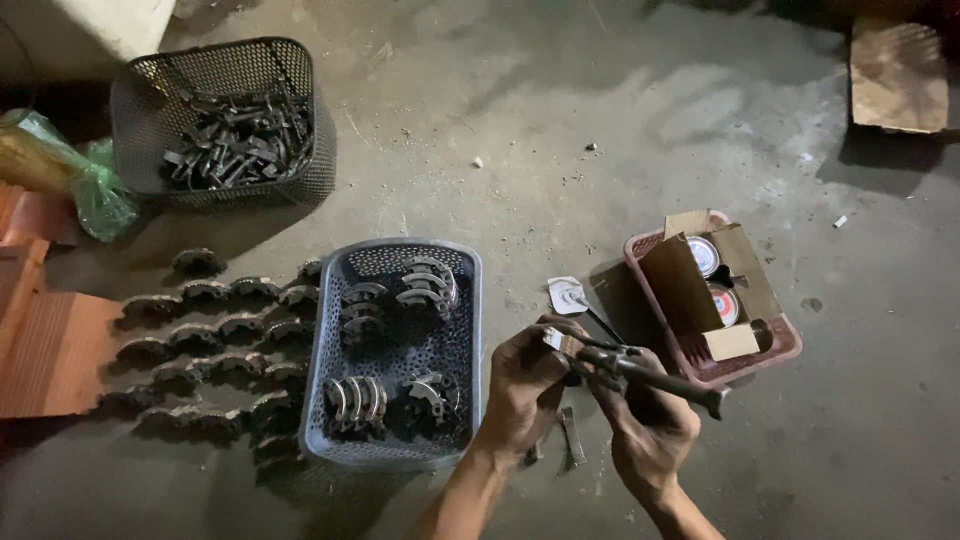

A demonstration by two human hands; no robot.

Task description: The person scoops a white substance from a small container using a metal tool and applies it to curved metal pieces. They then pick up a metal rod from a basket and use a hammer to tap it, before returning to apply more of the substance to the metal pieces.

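Lower centre: my left hand [528, 385] and right hand [648, 425] both clench a dark long-handled brush [640, 365]; a small part between them is hard to make out.

Bare grey concrete floor [600, 120], dusty and stained. Directly on it: dark mesh basket [225, 70], upper left; green plastic bag [95, 190] at left edge; rows of curved metal pieces [210, 350], left of centre; pale blue perforated tray [470, 330], centre; pink crate [785, 345] right of centre; cardboard scrap [897, 75], upper right; small white tag [565, 295] between tray and crate
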